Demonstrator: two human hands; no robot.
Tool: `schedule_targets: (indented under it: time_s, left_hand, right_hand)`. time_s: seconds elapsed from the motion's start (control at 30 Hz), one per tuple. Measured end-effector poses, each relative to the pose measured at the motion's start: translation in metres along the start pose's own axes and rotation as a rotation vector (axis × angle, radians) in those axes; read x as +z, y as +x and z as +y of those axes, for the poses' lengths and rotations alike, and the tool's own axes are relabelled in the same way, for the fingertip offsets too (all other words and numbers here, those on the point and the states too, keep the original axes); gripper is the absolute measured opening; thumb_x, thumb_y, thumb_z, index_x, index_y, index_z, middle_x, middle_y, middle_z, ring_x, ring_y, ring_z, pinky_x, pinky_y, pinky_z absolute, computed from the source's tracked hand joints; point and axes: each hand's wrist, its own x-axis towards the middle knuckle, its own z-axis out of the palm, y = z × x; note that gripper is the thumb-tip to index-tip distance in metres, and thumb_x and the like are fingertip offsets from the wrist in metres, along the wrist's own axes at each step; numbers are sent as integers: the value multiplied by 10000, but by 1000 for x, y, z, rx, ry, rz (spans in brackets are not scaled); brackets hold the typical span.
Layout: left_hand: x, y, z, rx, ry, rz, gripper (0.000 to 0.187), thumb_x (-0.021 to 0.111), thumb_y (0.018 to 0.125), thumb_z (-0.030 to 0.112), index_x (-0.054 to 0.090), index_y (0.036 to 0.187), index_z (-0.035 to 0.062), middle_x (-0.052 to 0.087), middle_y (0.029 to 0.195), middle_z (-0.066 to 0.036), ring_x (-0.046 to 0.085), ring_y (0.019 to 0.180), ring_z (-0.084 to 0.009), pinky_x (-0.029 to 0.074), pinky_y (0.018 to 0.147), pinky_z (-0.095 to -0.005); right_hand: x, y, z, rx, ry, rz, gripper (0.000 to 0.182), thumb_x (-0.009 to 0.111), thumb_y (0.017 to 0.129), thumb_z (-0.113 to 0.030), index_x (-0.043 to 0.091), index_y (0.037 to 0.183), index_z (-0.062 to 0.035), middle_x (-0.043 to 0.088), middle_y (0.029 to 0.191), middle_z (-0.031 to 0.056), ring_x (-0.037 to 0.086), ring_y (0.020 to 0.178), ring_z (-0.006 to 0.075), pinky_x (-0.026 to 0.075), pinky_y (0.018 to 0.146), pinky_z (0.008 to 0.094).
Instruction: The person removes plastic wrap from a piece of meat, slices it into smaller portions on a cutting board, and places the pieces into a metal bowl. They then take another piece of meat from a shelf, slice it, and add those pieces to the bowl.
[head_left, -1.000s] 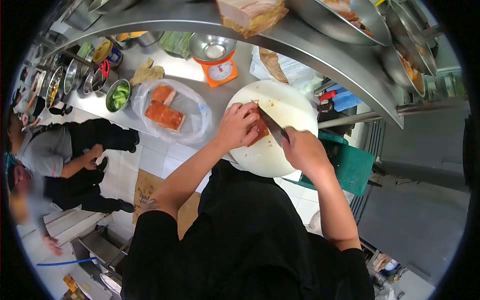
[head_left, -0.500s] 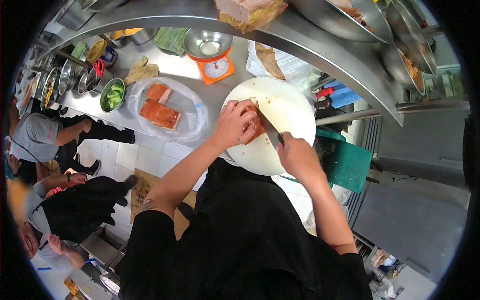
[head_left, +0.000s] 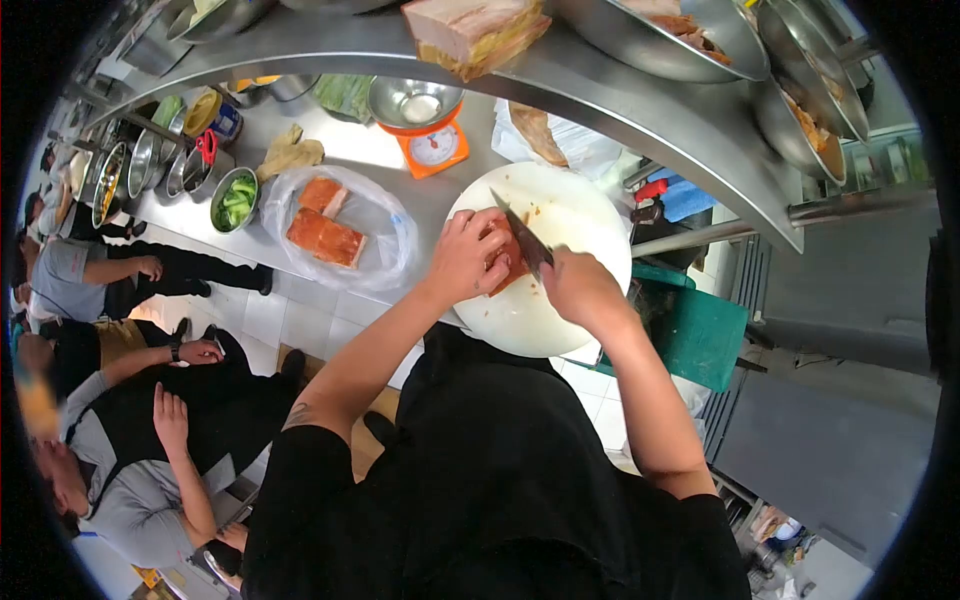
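Observation:
On a round white cutting board lies a reddish-brown piece of meat, partly covered by my left hand. That hand's fingers are curled and press the meat down. My right hand is wrapped round the handle of a kitchen knife. The blade runs along the right side of the meat, its tip pointing up and left past my left fingers. Small brown crumbs lie on the board. To the left, two pieces of browned-skin meat rest on a clear plastic bag.
Behind the board stands an orange scale with a steel bowl. A bowl of green vegetables sits left. A steel shelf overhead carries a meat block and bowls. Co-workers stand at left; a green bin is at right.
The knife and my right hand have shifted slightly up and left, closer to my left fingers. My left hand stays on the meat. A co-worker at left has moved nearer and raised a hand.

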Motion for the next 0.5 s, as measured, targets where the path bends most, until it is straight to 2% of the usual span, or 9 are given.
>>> schedule_targets:
  time_s: [0.1, 0.2, 0.3, 0.4, 0.5]
  left_hand:
    - [4, 4, -1, -13, -3, 19, 273, 772, 795, 228, 730, 1048, 137, 643, 1368, -59, 578, 1181, -351, 508, 1008, -507]
    - [5, 1, 0, -18, -4, 12, 278, 773, 794, 225, 732, 1054, 137, 644, 1369, -58, 579, 1180, -349, 508, 1007, -506]
    - [2, 3, 3, -1, -2, 17, 270, 776, 786, 198, 732, 1046, 142, 644, 1376, -52, 580, 1169, -342, 507, 1008, -502]
    - [3, 3, 0, 0, 6, 43, 267, 774, 782, 191, 732, 1041, 141, 646, 1378, -51, 583, 1163, -335, 507, 1007, -498]
    - [3, 2, 1, 0, -5, 19, 273, 772, 784, 192, 729, 1049, 142, 646, 1377, -51, 583, 1161, -334, 507, 1007, -495]
  right_hand:
    - [-6, -24, 14, -43, -52, -70, 344, 570, 1104, -304, 673, 1159, 20, 771, 1014, 324, 762, 968, 511, 605, 882, 591]
    - [33, -6, 5, 84, 27, 33, 335, 562, 1107, -295, 651, 1183, 19, 767, 1000, 327, 760, 962, 519, 597, 886, 606]
    - [27, 0, 10, 10, 27, 33, 335, 559, 1109, -292, 662, 1175, 21, 767, 994, 318, 762, 965, 507, 595, 886, 602]
    - [-12, -40, 16, 33, 11, -62, 335, 581, 1100, -293, 690, 1136, 22, 772, 1003, 298, 764, 977, 490, 598, 891, 586]
    - [-9, -52, 18, 60, -8, -111, 327, 608, 1088, -290, 703, 1121, 20, 773, 1006, 294, 759, 965, 493, 595, 892, 590]
